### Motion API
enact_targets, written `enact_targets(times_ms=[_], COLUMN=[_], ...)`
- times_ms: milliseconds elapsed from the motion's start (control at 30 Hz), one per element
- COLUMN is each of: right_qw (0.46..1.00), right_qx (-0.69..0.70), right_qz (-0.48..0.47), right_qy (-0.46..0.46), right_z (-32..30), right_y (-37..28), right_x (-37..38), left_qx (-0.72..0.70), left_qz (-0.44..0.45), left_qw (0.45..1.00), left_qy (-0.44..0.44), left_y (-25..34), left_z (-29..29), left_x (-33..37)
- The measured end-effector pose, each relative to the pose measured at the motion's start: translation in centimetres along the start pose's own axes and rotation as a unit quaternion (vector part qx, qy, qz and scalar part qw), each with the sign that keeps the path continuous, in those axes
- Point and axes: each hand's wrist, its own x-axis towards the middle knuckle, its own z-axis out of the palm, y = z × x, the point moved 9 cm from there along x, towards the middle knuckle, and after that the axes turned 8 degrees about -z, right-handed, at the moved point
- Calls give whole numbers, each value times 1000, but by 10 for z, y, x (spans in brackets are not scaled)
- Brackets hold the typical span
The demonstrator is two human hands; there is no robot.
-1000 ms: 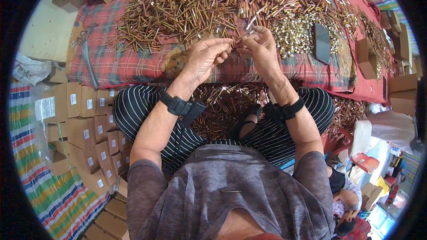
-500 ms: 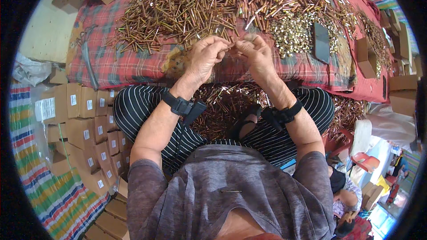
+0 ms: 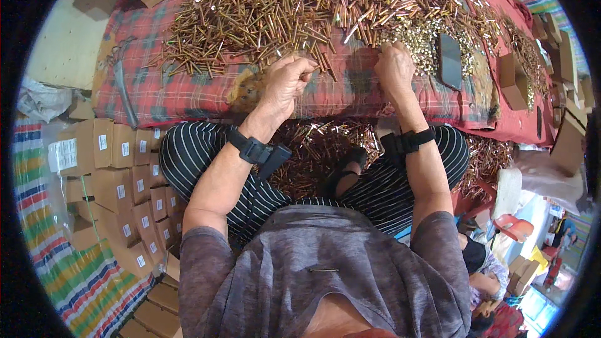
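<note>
rods (image 3: 250, 22): coppery, heaped on the plaid cloth (image 3: 194, 97)
bits (image 3: 421, 40): small, shiny, piled right of the rods
left hand (image 3: 285, 82): fingers curled narrow near the rods; cannot tell what it holds
right hand (image 3: 395, 70): bunched at the bits' edge; grip hidden
phone (image 3: 449, 61): on the bits' right side

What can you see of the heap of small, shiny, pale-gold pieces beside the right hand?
The heap of small, shiny, pale-gold, metallic-looking pieces lies loose and spread on the red plaid cloth. Single shapes are too small to tell. Its far edge meets the long, thin, copper-coloured rods. A dark, flat, rectangular phone lies over its right part. The right hand is at its left edge, fingertips hidden, so contact is unclear.
</note>
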Motion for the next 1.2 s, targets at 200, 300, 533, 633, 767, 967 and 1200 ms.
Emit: enact_targets(times_ms=[200,300,533,633,767,967,1200], right_qw=[989,869,683,659,663,640,735], right_qx=[133,479,707,728,728,754,663], right_qz=[-34,106,143,150,122,117,55], right_qy=[46,-61,-118,-119,-122,-90,-130], right_z=[-12,11,1,4,3,1,-11], right_y=[-17,-25,-78,-84,-86,-96,-98], right_x=[0,-8,-20,-23,-23,-25,-23], left_qx=[0,-11,-35,-44,-48,-52,-12], left_qz=[10,11,-5,-10,-14,-14,8], left_qw=[1000,1000,999,999,998,997,999], left_qy=[-14,-25,-25,-27,-36,-53,-51], left_y=[1,4,-1,-1,-1,-2,4], left_z=[-3,3,3,2,6,9,7], left_x=[-1,-4,-1,-1,-2,0,-3])
